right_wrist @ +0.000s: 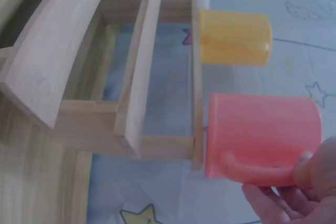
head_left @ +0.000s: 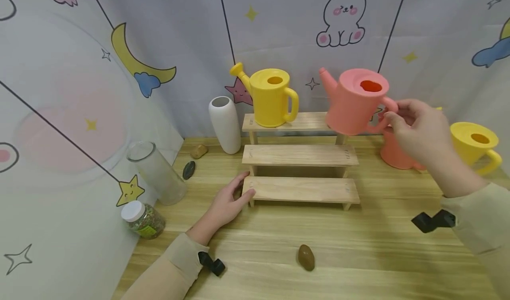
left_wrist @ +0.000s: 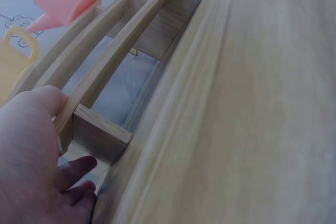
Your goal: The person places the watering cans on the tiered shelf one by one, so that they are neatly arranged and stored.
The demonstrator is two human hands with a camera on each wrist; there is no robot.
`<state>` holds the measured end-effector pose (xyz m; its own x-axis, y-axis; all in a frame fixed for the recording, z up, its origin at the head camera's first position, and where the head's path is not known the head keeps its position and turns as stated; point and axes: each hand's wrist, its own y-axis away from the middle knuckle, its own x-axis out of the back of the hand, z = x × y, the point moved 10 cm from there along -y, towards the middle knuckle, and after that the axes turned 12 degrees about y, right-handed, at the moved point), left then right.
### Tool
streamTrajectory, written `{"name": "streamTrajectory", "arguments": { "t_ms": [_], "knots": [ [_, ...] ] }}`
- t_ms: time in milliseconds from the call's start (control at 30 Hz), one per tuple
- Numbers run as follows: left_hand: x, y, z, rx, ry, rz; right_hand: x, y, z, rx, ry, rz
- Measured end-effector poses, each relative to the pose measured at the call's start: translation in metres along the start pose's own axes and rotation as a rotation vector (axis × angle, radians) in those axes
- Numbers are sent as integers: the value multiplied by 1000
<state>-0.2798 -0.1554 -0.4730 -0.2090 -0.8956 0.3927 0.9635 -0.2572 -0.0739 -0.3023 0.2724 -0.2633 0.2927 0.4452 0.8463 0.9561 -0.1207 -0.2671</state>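
Observation:
A pink watering can (head_left: 353, 101) stands upright at the right end of the top board of a three-step wooden shelf (head_left: 300, 155), spout toward the left. My right hand (head_left: 424, 129) pinches its handle between thumb and fingers; in the right wrist view the can's base (right_wrist: 211, 135) is at the top board's edge, and I cannot tell whether it bears its full weight. My left hand (head_left: 229, 202) grips the left end of the lowest board, thumb (left_wrist: 50, 98) over it. A yellow watering can (head_left: 272, 98) sits at the top board's left end.
Behind my right hand stand another pink watering can (head_left: 394, 151) and a yellow one (head_left: 472, 143). On the left are a white vase (head_left: 226, 125), a clear glass vase (head_left: 163, 176), a white-lidded jar (head_left: 144, 220) and two stones. A brown stone (head_left: 306, 257) lies in front.

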Motion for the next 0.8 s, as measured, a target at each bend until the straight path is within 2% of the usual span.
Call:
{"name": "streamTrajectory", "arguments": {
  "t_ms": [400,800],
  "knots": [
    [0,0,2,4,22,0,-12,-18,-19,16,12,-29],
    [1,0,2,-9,19,12,-24,-30,-35,50,-43,-27]
  ]
}}
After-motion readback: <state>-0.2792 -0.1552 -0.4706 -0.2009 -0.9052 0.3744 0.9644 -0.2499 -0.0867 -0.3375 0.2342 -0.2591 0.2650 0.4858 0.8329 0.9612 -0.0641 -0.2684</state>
